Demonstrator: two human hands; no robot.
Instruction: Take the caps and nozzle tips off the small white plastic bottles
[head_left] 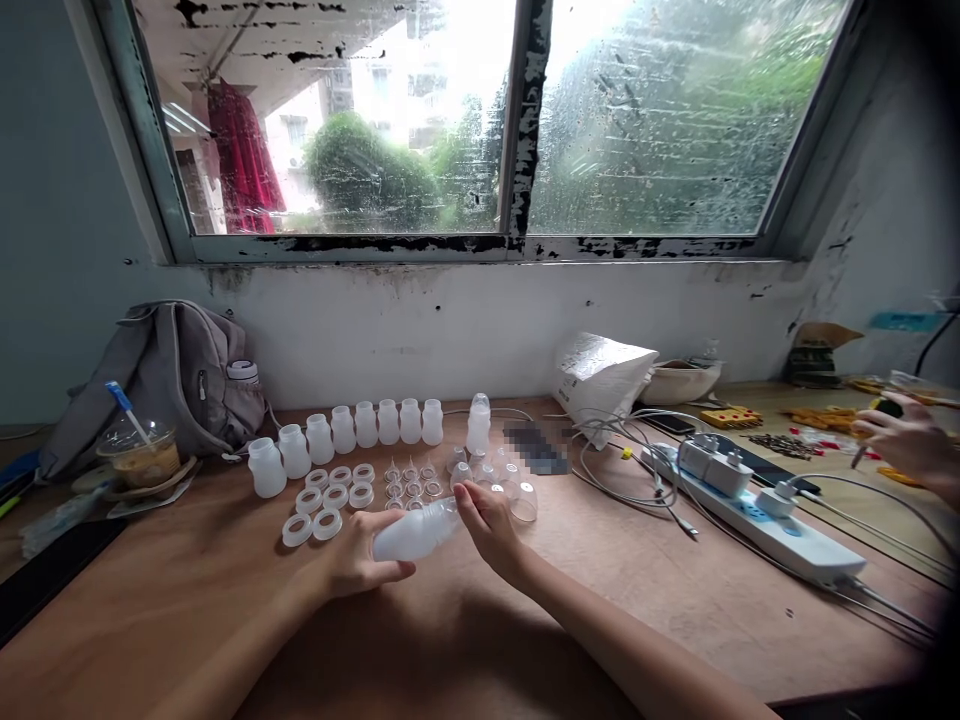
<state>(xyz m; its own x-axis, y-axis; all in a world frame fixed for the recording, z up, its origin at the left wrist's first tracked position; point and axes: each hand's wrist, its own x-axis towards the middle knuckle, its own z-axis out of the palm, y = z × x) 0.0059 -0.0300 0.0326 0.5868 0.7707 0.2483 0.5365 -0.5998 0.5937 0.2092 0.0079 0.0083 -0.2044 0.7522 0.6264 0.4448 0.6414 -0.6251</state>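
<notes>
I'm clasping a slanting bottle [409,537] with the left hand [355,557], pinching its rightward-pointing top [441,513] with the right hand [491,527]; bag [602,375] print's blurring.

Stained white wall [390,325] | paint-flaked window [523,140], brightly daylit | brown table [187,590], wood-look top

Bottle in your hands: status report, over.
Left hand around bottle; right hand at its upper end. Bottle tilted. Clear domes close beyond right hand.
</notes>
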